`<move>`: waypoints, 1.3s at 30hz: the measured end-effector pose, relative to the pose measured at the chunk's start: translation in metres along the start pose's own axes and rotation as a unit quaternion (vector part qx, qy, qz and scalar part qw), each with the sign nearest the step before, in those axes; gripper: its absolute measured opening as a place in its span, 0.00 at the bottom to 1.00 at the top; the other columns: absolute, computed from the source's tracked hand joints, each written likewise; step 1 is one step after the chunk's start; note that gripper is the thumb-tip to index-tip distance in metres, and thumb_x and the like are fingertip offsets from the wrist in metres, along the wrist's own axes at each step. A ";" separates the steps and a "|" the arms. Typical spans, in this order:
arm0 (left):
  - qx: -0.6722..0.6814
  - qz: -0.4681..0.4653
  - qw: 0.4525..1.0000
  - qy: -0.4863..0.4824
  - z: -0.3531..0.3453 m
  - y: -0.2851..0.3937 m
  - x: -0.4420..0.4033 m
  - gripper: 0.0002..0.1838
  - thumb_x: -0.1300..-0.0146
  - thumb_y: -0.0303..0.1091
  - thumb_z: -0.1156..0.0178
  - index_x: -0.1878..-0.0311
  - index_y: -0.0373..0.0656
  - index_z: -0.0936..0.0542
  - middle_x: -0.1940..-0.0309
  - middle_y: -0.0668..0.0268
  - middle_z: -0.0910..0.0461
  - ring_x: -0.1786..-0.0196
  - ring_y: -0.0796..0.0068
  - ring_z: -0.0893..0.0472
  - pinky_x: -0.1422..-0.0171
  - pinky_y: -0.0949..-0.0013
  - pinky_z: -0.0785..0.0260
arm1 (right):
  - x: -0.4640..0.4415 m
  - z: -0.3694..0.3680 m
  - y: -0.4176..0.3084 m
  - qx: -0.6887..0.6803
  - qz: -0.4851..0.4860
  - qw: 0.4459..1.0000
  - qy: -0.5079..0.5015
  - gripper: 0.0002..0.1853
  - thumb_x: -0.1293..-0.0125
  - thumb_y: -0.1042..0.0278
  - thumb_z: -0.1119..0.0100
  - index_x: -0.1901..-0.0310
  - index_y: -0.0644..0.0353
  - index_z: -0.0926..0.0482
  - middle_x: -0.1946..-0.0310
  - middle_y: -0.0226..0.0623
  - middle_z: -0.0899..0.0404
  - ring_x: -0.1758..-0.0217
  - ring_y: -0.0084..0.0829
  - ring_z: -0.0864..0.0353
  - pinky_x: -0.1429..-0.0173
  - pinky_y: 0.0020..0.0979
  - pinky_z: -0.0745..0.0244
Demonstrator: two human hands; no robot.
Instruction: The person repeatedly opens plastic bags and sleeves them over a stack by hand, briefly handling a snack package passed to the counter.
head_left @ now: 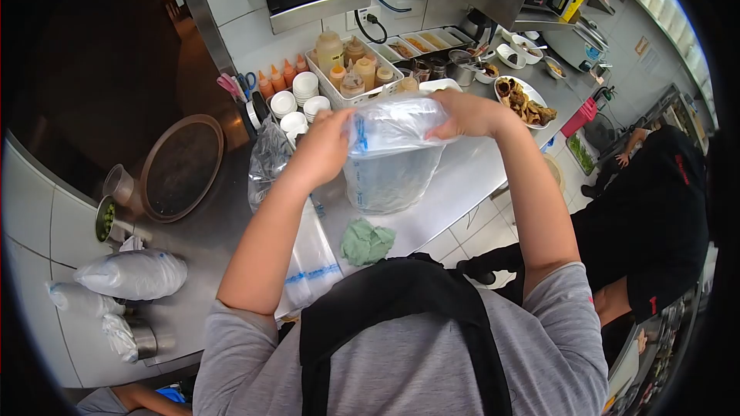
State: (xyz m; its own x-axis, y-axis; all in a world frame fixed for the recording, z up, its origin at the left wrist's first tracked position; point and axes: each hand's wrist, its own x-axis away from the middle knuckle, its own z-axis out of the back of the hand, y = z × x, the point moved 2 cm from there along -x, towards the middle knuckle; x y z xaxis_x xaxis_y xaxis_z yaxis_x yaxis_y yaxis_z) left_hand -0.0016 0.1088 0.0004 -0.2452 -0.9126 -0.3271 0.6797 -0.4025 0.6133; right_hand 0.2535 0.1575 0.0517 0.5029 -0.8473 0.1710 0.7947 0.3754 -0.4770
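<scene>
While a clear plastic bag [397, 119] covers the mouth of a translucent tub [389, 181] standing on the steel desk [462, 185], the left hand [327, 146] and the right hand [466, 114] pinch its gathered top from opposite sides, each grip closed on the thin film. How far the bag reaches down inside the tub is hard to tell through the glare and wrinkles. Good handling here seems to call for even, gentle tension between the two sides, thumbs easing the folds flat over the rim, since a one-sided pull could tip the tub or split the film. Just in front of the tub sits a crumpled green cloth [368, 242], with flat plastic bags [308, 262] beside it, towards the left. Beyond the hands are small white cups [306, 85] and a white basket [378, 91] of sauce bottles; farther right, past the right hand, lies a plate of browned food [524, 102].
</scene>
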 end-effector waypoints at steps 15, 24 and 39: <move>0.796 0.239 0.556 -0.010 -0.087 -0.074 0.045 0.17 0.29 0.35 0.50 0.39 0.47 0.30 0.50 0.67 0.23 0.50 0.74 0.23 0.47 0.65 0.31 | -0.025 -0.142 0.101 -0.348 -0.106 0.920 -0.148 0.45 0.57 0.46 0.22 0.36 0.50 0.32 0.44 0.34 0.25 0.43 0.35 0.28 0.50 0.41 0.30; 0.596 0.295 0.743 0.074 -0.207 -0.130 0.106 0.15 0.28 0.29 0.56 0.40 0.47 0.36 0.43 0.68 0.29 0.43 0.73 0.28 0.39 0.66 0.36 | -0.025 -0.187 0.097 -0.330 -0.102 0.929 -0.135 0.41 0.55 0.61 0.21 0.38 0.59 0.30 0.45 0.38 0.23 0.42 0.36 0.27 0.40 0.35 0.32; 0.086 0.106 0.987 0.083 -0.176 -0.108 0.119 0.20 0.32 0.36 0.47 0.41 0.35 0.33 0.52 0.48 0.36 0.49 0.49 0.29 0.40 0.58 0.36 | 0.010 -0.244 0.103 -0.139 -0.022 0.945 0.295 0.40 0.60 0.51 0.22 0.45 0.64 0.26 0.48 0.48 0.33 0.49 0.48 0.26 0.43 0.41 0.29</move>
State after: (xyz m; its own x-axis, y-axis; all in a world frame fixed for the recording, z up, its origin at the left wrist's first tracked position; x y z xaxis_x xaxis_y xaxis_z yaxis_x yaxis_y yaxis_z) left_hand 0.0179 0.0566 -0.2309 0.0154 -0.9589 -0.2833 0.5720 -0.2240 0.7891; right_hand 0.2576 0.0964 -0.2063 0.1291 -0.9523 -0.2767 0.6487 0.2921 -0.7027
